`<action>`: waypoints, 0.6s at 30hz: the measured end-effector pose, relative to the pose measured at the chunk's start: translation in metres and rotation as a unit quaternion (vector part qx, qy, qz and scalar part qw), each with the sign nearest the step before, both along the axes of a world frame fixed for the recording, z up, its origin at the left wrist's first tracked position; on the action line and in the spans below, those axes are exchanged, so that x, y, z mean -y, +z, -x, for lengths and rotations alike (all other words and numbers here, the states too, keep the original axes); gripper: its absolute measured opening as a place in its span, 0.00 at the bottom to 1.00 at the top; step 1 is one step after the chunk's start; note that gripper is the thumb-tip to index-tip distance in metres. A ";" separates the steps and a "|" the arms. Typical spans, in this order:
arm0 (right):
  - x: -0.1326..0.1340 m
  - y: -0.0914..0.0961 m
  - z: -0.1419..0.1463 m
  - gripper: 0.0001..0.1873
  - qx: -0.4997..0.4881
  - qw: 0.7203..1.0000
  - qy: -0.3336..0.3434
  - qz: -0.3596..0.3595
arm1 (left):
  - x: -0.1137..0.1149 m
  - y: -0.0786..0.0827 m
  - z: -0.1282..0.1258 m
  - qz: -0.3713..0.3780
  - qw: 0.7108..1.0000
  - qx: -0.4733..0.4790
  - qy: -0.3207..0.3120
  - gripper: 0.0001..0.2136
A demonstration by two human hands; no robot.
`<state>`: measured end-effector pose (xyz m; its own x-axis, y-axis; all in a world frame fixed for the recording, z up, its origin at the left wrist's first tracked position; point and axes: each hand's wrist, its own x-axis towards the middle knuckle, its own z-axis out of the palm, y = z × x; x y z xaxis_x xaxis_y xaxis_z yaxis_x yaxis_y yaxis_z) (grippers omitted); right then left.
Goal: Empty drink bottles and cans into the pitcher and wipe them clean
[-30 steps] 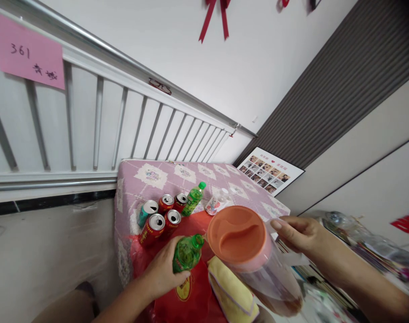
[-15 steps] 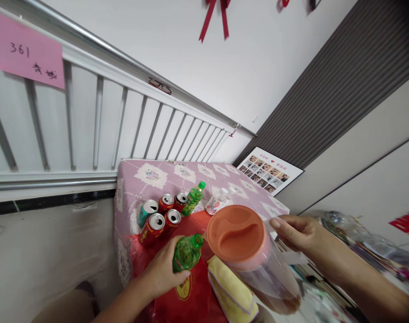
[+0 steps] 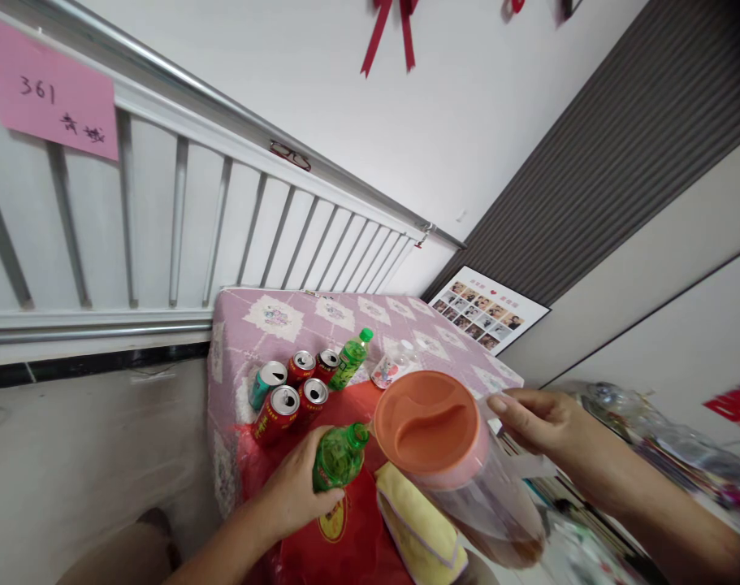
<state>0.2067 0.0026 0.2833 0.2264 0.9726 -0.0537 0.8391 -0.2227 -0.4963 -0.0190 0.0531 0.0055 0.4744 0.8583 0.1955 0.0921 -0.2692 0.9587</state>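
Gripping a green plastic bottle with a green cap (image 3: 338, 460), the left hand (image 3: 296, 494) has its fingers wrapped round the body. The bottle is tilted, cap toward the pitcher, over a red plastic bag (image 3: 345, 540) at the near end of the table. The right hand (image 3: 537, 421) is closed at the handle side of a clear plastic pitcher with a round orange lid (image 3: 429, 421): thumb on top, fingers curled, handle mostly hidden. Lid on, brownish liquid low in the pitcher body. Cannot tell if the pitcher's base rests on anything. Bottle cap just beside the lid rim; contact unclear. A folded yellow cloth (image 3: 419, 530) lies below, between bottle and pitcher.

Further back sit four red drink cans (image 3: 276, 410) and one teal can (image 3: 266, 382), clustered and touching. Past them are a second green bottle (image 3: 351, 357) and a small clear bottle (image 3: 392, 367), all on a pink patterned tablecloth (image 3: 284, 317). Behind the table is a white railing (image 3: 175, 219) with a pink paper note (image 3: 49, 101).
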 end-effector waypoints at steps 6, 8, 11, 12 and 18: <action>-0.001 0.001 0.001 0.32 0.001 1.000 0.006 0.008 | 0.000 -0.001 0.000 0.003 1.000 0.000 -0.002 0.35; 0.000 0.002 0.004 0.32 0.001 1.000 0.006 0.006 | 0.000 -0.001 0.001 0.002 1.000 0.002 -0.003 0.35; 0.001 0.003 0.006 0.32 0.002 1.000 0.000 0.005 | -0.002 0.000 0.001 -0.002 1.000 0.003 -0.003 0.35; 0.001 0.003 0.006 0.32 0.002 1.000 -0.002 0.005 | -0.002 0.000 0.001 -0.004 1.000 0.003 -0.003 0.35; 0.001 0.004 0.005 0.33 0.010 1.000 0.001 0.011 | -0.002 0.000 0.000 -0.004 1.000 0.003 -0.002 0.34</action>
<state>0.2019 0.0019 0.2870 0.2256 0.9717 -0.0698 0.8491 -0.2312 -0.4749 -0.0187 0.0549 0.0060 0.4774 0.8544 0.2050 0.0856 -0.2774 0.9569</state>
